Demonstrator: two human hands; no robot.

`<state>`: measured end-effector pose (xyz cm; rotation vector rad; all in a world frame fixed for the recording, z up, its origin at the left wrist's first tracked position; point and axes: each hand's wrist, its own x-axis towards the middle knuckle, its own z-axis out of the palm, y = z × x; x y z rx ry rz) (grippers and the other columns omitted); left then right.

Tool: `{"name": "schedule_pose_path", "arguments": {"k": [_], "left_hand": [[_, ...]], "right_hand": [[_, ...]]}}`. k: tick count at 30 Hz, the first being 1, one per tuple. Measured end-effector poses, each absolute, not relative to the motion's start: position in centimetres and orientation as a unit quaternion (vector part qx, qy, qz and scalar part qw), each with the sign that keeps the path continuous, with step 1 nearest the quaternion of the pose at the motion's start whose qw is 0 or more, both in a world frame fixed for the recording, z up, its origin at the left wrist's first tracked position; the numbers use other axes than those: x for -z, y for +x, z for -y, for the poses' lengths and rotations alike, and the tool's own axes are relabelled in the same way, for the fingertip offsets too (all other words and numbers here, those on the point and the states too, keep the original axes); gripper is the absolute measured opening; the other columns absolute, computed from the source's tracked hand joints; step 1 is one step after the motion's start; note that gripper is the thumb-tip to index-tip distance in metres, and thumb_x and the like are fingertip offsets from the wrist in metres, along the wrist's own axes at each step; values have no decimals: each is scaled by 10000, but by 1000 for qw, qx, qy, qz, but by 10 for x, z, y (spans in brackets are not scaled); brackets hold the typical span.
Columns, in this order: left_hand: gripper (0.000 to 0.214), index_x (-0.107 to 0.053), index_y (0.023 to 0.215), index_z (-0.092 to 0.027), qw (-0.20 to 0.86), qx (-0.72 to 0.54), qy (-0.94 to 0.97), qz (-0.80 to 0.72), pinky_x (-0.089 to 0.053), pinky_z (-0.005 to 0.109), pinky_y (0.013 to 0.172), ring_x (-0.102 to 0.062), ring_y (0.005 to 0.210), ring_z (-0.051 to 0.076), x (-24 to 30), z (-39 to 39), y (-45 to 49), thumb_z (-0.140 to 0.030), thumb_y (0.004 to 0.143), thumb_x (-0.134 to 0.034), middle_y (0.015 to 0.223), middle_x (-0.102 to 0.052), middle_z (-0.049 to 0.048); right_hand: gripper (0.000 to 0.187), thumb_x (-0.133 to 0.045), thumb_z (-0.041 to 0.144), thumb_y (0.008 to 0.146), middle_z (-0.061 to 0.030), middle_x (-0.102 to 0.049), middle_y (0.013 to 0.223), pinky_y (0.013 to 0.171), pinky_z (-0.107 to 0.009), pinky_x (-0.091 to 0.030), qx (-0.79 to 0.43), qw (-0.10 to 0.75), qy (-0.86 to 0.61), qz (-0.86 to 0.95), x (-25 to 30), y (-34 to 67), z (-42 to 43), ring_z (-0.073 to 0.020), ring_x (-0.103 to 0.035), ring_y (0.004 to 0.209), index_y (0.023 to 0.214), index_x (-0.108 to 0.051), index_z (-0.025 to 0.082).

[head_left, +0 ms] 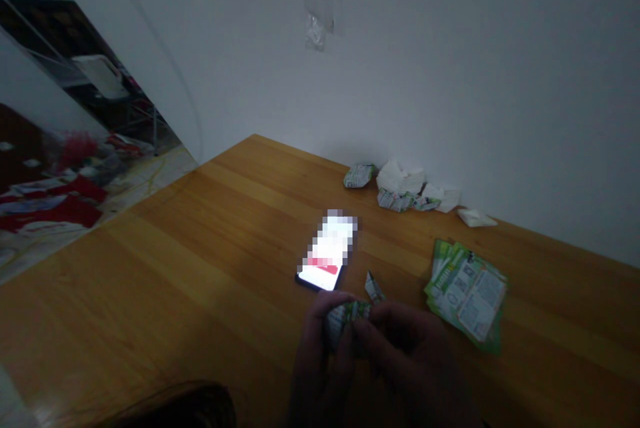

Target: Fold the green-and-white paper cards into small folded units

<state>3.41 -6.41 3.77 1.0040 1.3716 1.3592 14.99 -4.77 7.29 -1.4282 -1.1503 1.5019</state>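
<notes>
A small green-and-white printed paper sits low in the view, held above the near part of the tabletop and pinched between both hands. The left hand closes its fingers on the paper's left end. The right hand presses on its right end, so the two sets of fingers meet over it; the dim light hides how the paper is folded. Just beyond the fingers, a small pointed scrap of the same print stands on the wood, near them but apart. Further beyond and slightly left lies a phone, face up with its screen lit. Close to the right of the fingers, a fanned stack of green leaflets lies flat. Well beyond the fingers, by the white wall, lie a crumpled green packet, a heap of white tissue with printed scraps at its foot, and a separate white square. A clear plastic strip hangs on the wall above. Far left of the fingers, past the tabletop's edge, red things clutter the floor.
</notes>
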Motion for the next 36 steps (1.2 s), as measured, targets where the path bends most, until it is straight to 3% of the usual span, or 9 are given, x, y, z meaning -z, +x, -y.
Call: {"name": "schedule_pose_path", "arguments": {"k": [20, 36], "left_hand": [[219, -597, 994, -209, 474, -559, 410, -544, -524, 229, 700, -619, 764, 155, -37, 63, 34, -369, 847, -576, 913, -650, 38], [194, -608, 991, -223, 448, -568, 425, -545, -522, 211, 709, -629, 783, 152, -39, 63, 34, -330, 830, -600, 904, -664, 24]], "right_hand": [[329, -704, 468, 728, 16, -600, 540, 447, -168, -408, -567, 386, -589, 428, -78, 146, 49, -91, -536, 475, 656, -651, 151], [332, -667, 486, 766, 7, -599, 562, 459, -183, -418, -582, 391, -561, 439, -78, 147, 49, -107, -548, 497, 706, -679, 159]]}}
